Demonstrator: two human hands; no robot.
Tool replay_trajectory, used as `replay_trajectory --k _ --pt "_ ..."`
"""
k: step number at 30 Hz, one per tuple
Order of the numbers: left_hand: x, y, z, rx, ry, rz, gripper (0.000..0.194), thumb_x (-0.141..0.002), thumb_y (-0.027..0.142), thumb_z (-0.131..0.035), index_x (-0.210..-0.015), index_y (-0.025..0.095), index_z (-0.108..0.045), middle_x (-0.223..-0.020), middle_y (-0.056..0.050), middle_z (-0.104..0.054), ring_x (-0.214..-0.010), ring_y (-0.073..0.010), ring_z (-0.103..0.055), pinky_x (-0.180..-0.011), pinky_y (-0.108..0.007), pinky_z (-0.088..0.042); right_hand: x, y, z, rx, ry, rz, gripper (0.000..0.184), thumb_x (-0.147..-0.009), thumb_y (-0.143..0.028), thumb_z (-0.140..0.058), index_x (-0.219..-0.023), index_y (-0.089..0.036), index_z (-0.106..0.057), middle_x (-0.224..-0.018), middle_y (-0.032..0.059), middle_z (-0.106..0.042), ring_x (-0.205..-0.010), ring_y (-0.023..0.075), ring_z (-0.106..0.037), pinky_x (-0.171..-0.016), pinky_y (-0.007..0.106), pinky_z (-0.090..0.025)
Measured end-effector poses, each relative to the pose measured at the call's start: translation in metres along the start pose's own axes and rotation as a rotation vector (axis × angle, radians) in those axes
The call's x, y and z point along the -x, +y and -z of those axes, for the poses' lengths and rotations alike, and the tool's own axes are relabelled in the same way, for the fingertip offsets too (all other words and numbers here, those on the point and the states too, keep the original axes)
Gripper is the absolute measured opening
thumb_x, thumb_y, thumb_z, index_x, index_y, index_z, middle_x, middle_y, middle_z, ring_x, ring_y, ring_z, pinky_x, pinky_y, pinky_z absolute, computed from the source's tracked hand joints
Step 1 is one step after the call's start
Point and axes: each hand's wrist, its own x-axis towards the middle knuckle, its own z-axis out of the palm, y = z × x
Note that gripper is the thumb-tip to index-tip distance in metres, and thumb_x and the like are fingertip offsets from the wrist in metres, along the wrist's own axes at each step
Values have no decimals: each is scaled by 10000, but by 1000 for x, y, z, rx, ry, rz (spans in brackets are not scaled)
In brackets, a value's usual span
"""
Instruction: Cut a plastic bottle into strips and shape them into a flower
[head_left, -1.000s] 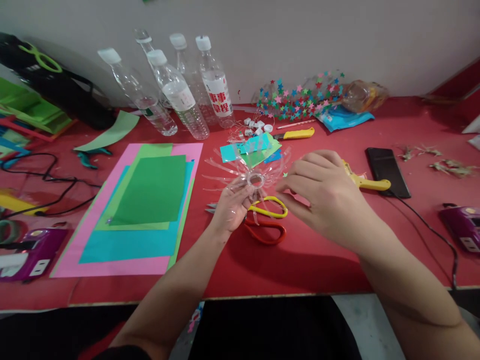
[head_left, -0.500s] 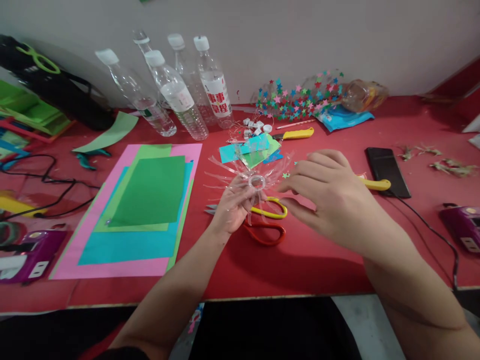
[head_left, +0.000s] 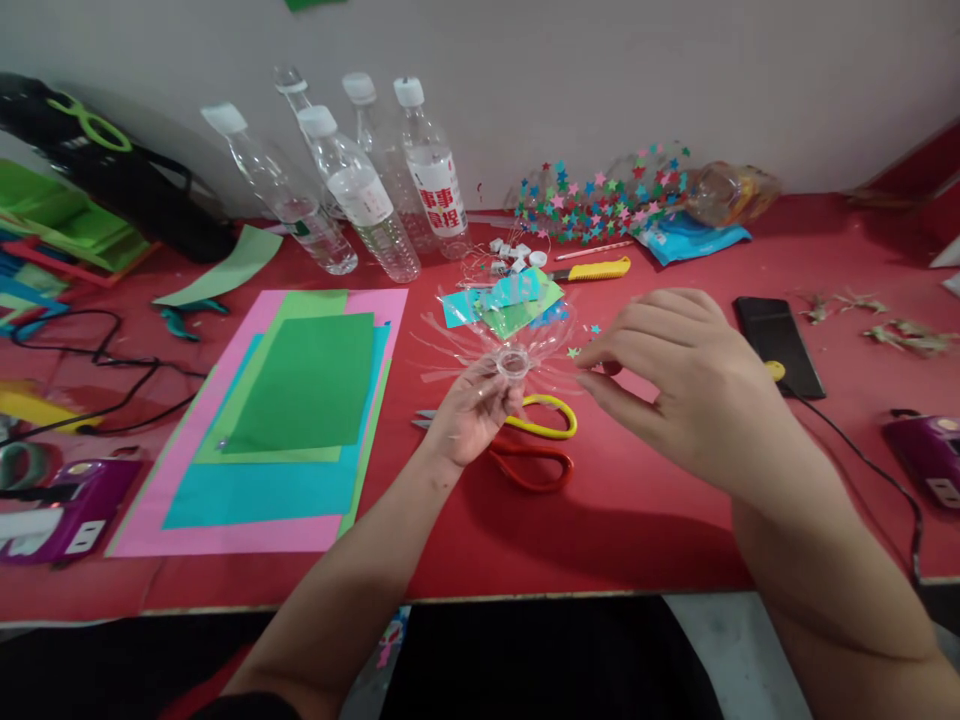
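My left hand (head_left: 469,412) is closed on a cut-off plastic bottle top (head_left: 513,366), its round neck facing up. Thin clear strips fan out from the neck in all directions. My right hand (head_left: 679,395) is on the right side, thumb and forefinger pinched at the outer end of a clear strip. Under the bottle top lie scissors (head_left: 553,416) with one yellow and one red handle, blades pointing left. Small star stickers (head_left: 573,352) lie between my hands. Part of the yellow-handled tool (head_left: 775,371) shows beyond my right hand.
Coloured paper sheets (head_left: 300,385) are stacked on the left. Several plastic bottles (head_left: 371,205) stand against the wall. Behind my hands are paper scraps (head_left: 517,318), a yellow cutter (head_left: 600,269) and a star-covered bottle (head_left: 600,200). A phone (head_left: 784,330) with a cable lies right.
My right hand has moved slightly right, and its thumb and forefinger have come together. The strips on the bottle top have shifted. My left hand keeps its hold.
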Motion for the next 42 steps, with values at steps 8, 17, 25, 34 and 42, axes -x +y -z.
replay_trajectory --k 8,17,25,34,42 --pt "0 -4 5 4 -102 5 250 -747 198 -744 -986 138 -699 -873 -46 -688 -630 -50 -554 -611 -161 -486 1 -2 0 -21 94 -28 133 -932 -224 -534 -894 -183 -655 -794 32 -654 -780 177 -549 -774 332 -408" --pt "4 -3 -3 -75 -66 72 277 -696 193 -779 -954 122 -707 -756 -9 -655 -599 -45 -558 -577 -136 -471 -1 -9 -11 6 95 -12 195 -903 -180 -546 -1060 -120 -645 -792 58 -642 -769 200 -537 -732 325 -398" --pt "2 -4 -1 -36 -54 63 266 -690 169 -778 -940 126 -700 -814 -18 -676 -619 -51 -582 -580 -143 -489 -2 -10 -12 -5 109 -4 169 -925 -197 -526 -819 -132 -640 -741 52 -615 -715 178 -506 -685 317 -371" --pt "3 -2 -3 -5 -53 36 262 -703 170 -757 -953 137 -689 -813 -15 -692 -645 -74 -628 -608 -170 -523 -3 -9 -18 -143 -8 46 143 -893 -157 -557 -851 -104 -683 -834 89 -657 -800 205 -574 -744 339 -420" --pt "4 1 -8 20 10 37 325 -632 159 -797 -939 137 -693 -801 -2 -704 -660 -78 -657 -639 -170 -548 -3 -14 -38 -7 2 107 143 -892 -187 -587 -816 -133 -696 -792 59 -653 -758 201 -534 -695 332 -359"
